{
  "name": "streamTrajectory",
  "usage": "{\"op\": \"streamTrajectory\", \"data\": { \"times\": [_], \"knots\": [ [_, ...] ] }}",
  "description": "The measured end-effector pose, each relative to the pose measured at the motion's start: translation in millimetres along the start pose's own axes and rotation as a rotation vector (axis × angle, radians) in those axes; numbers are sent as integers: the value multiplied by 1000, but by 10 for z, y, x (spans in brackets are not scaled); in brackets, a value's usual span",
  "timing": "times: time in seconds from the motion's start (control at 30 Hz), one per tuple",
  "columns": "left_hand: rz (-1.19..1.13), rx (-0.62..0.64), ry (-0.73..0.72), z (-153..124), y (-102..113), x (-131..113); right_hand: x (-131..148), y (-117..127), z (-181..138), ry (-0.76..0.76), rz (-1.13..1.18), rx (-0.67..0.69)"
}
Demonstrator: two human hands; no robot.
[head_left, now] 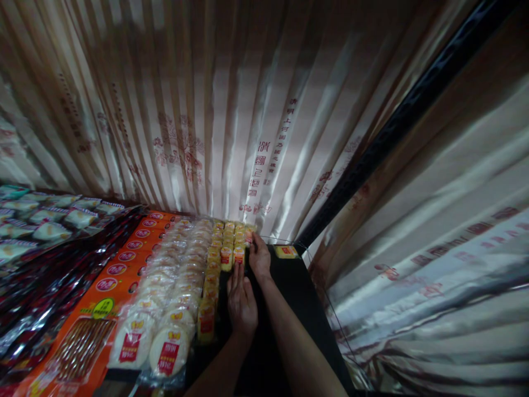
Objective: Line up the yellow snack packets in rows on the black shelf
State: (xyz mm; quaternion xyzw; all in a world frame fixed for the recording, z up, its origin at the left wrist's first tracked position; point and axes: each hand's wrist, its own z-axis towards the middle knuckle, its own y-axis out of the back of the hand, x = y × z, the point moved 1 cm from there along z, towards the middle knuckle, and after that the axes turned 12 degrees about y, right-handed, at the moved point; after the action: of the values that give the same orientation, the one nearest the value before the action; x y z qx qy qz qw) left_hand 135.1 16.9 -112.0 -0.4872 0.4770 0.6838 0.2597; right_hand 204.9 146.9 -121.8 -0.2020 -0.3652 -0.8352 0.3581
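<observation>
My left hand (241,300) lies flat on the black shelf surface (297,298), fingers stretched toward the small yellow-and-red packaged snacks (226,255). My right hand (259,255) reaches further back and touches the packs at the right end of that row; its fingers curl against one, but I cannot tell whether it grips it. The small packs stand in two or three rows running away from me. Left of them lie round white cakes in clear wrap with red labels (169,353).
Orange packets of sausages (88,336) lie further left, then dark red glossy bags (37,292) and green-white packs (49,229). A single yellow pack (286,251) sits at the shelf's back right corner. Striped printed curtains (231,121) hang behind and to the right.
</observation>
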Motion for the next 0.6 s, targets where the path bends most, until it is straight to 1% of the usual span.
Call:
{"op": "streamTrajectory", "data": {
  "times": [0.17,0.33,0.47,0.6],
  "knots": [
    [4,6,19,-7,5,1,-11,-5,44,-7,17,53],
    [-4,10,-18,-7,-2,0,-14,14,75,8,19,121],
    [-4,1,-11,-6,-6,0,2,24,79,20,30,114],
    [14,8,-2,-6,5,-6,34,23,57,-12,-19,113]
  ]
}}
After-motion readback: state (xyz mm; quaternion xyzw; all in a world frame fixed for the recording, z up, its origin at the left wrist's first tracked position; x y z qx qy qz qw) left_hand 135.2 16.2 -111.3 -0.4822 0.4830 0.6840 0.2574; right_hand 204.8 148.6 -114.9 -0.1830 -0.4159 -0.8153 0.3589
